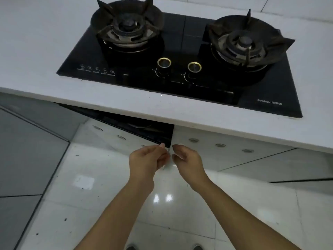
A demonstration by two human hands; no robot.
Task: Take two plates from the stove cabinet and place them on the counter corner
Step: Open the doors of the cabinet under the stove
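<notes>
Under the black gas stove [180,69], the stove cabinet has two glossy doors. The left door [115,141] is swung partly outward, and a dark wedge of the cabinet's inside [144,127] shows below the counter edge. No plates are visible in that dark gap. My left hand [147,159] curls its fingers round the free edge of the left door. My right hand [185,159] hooks its fingers on the neighbouring edge of the right door [225,156], which lies flush under the counter.
The white counter [45,51] surrounds the stove, and its front edge overhangs the doors. Two knobs [178,64] stand on the stove's front. Grey cabinet fronts [27,150] stand to the left. Glossy white floor tiles [108,204] lie below, with my shoes at the bottom edge.
</notes>
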